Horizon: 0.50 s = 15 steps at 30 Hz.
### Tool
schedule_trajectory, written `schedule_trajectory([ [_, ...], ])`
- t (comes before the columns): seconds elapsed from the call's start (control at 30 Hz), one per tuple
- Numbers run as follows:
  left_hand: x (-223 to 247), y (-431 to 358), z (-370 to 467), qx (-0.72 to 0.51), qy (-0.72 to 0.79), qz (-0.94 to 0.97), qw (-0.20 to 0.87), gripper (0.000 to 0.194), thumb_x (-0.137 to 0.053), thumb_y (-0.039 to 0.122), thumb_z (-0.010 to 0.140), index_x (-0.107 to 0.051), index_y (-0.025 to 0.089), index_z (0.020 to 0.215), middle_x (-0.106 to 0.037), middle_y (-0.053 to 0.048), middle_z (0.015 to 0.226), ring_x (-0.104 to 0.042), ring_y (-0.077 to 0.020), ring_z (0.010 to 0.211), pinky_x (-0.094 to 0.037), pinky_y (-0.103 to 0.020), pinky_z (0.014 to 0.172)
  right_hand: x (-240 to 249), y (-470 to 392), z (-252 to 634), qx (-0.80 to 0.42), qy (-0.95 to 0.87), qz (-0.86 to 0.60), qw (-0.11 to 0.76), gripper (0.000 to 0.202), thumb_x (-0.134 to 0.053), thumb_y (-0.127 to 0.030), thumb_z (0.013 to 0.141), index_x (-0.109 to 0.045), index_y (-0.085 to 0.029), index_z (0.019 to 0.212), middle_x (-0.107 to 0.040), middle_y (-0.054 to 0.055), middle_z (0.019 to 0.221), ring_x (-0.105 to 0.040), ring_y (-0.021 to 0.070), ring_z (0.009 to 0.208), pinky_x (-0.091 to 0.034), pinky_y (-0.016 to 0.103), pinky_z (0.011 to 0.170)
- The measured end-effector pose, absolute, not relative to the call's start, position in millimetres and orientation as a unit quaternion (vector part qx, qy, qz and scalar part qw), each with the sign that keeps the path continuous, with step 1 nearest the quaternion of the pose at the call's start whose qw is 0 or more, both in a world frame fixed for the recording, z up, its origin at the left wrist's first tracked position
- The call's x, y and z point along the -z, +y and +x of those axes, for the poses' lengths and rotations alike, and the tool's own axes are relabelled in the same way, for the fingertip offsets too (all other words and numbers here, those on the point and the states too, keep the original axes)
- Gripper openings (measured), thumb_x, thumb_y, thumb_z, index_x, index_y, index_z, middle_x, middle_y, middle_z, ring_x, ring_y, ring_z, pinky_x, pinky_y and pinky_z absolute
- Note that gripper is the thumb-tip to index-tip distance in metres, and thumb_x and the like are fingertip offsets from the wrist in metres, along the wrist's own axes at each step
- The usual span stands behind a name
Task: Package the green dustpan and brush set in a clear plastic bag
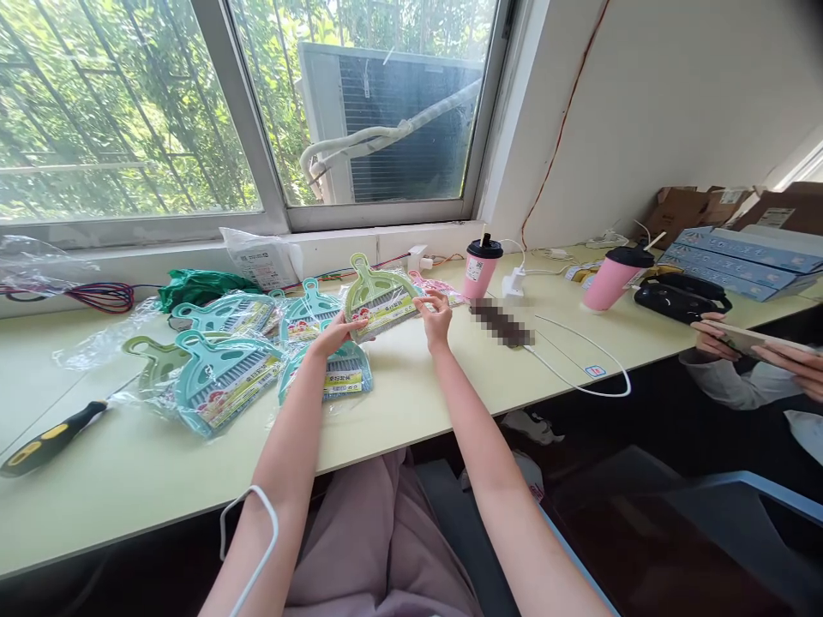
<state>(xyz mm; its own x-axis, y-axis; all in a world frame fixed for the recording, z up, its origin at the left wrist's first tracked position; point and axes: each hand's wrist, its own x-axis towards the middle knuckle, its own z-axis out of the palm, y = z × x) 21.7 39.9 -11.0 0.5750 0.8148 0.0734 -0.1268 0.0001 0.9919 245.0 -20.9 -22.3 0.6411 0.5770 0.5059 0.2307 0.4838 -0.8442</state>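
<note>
A green mini dustpan and brush set in clear wrap, with a yellow-green label, is held up above the table. My left hand grips its lower left edge, and my right hand pinches its right edge. Below and left of my left hand lie more wrapped sets: a turquoise set overlapping an olive-green set, another turquoise set partly behind my wrist, and several more behind these. Part of a pink set shows behind my right hand.
A screwdriver lies at the left. Pink cups, a blurred-out dark object with a white cable, a black case and blue boxes occupy the right side. Another person's hands hold a flat object there.
</note>
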Motion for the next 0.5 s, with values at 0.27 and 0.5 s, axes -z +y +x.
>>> schedule_trajectory([
  [0.27,15.7,42.4,29.4,-0.334,0.254,0.624,0.659,0.061,-0.084,0.032,0.068,-0.058,0.017,0.121,-0.069,-0.015,0.115,-0.074,-0.0269,0.085,-0.064,-0.041,0.073,31.9,-18.3,240.4,0.01,-0.422,-0.541,0.727,0.012,-0.064,-0.027,0.085,-0.064,-0.019,0.075,-0.06,0.011,0.111,-0.059,0.0195,0.11,-0.047,0.033,0.1],
  [0.5,11.1,39.0,19.3,-0.3,0.291,0.651,0.634,0.079,-0.081,0.033,0.074,-0.043,0.023,0.142,-0.064,-0.015,0.128,-0.073,-0.0281,0.095,-0.062,-0.043,0.082,47.8,-3.5,249.8,-0.186,-0.413,-0.554,0.699,0.033,-0.063,-0.021,0.081,-0.064,-0.02,0.114,-0.069,0.008,0.113,-0.064,0.0192,0.107,-0.053,0.036,0.093],
])
